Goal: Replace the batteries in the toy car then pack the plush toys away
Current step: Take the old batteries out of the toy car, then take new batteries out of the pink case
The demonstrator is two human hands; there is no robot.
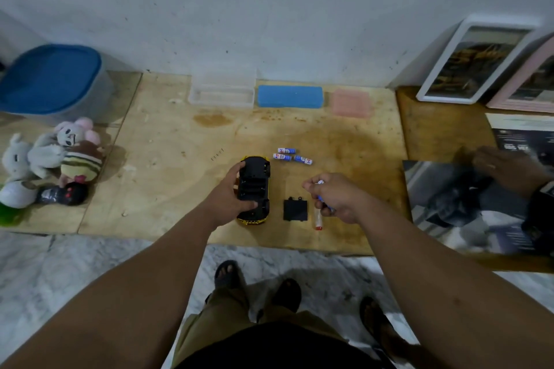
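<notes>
The yellow toy car [254,187] lies upside down on the wooden table, its black underside and open battery bay facing up. My left hand [230,195] grips its left side. My right hand [332,195] holds blue-and-white batteries [320,183] in curled fingers, just right of the black battery cover [295,210]. Three more batteries [290,156] lie beyond the car. A screwdriver with a red tip [318,220] lies under my right hand. Several plush toys [60,159] are heaped at the table's left.
A blue-lidded bin [51,81] stands at back left. A clear box [221,93], a blue case [290,96] and a pink case [351,102] line the wall. Small screws [217,154] lie left of the car. Another person's hand [506,169] rests on posters at right.
</notes>
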